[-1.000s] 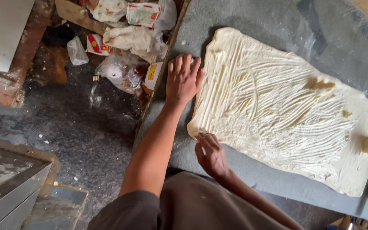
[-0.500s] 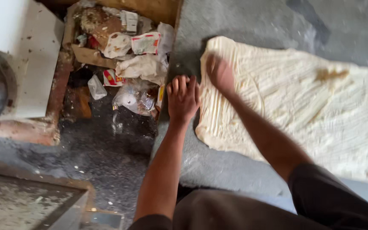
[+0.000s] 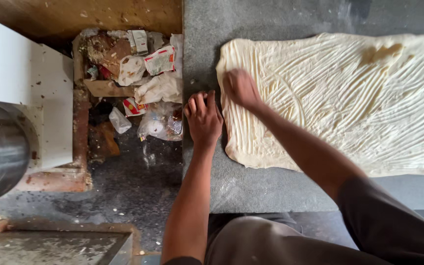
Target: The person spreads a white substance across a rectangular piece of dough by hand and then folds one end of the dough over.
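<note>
A wide dough sheet (image 3: 349, 98), greased and finger-streaked, covers the grey stone counter (image 3: 251, 186) from centre to three o'clock; it looks soft, heavy and slippery, best lifted at its nine-o'clock edge. The right hand (image 3: 240, 88) presses flat there, grasping nothing, and the left hand (image 3: 203, 118) rests spread on bare counter beside it.

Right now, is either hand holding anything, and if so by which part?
Nothing is held. The left hand rests flat on the grey worktop beside the dough sheet; the right hand presses flat on the sheet's left end, gripping nothing.
</note>
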